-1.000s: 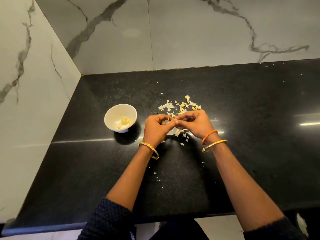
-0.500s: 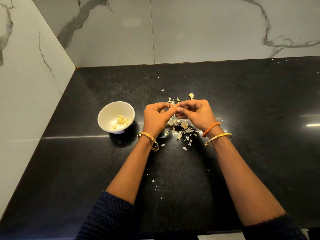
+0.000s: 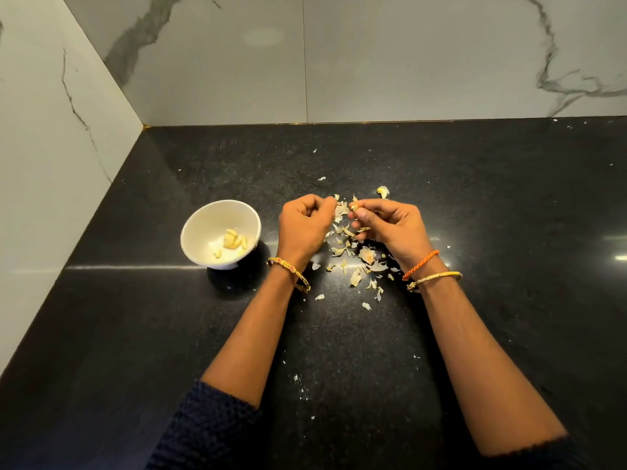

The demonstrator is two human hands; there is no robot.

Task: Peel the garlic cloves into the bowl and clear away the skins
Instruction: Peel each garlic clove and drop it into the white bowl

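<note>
Black granite counter (image 3: 475, 198) carries a white bowl (image 3: 203, 218) of peeled garlic cloves (image 3: 233, 239), left of both hands. Right hand (image 3: 390, 228) pinches a garlic clove (image 3: 354, 207) at its fingertips; left hand (image 3: 303, 225) is curled, its hold unclear. Papery skins (image 3: 359, 259) lie scattered beneath them.
</note>
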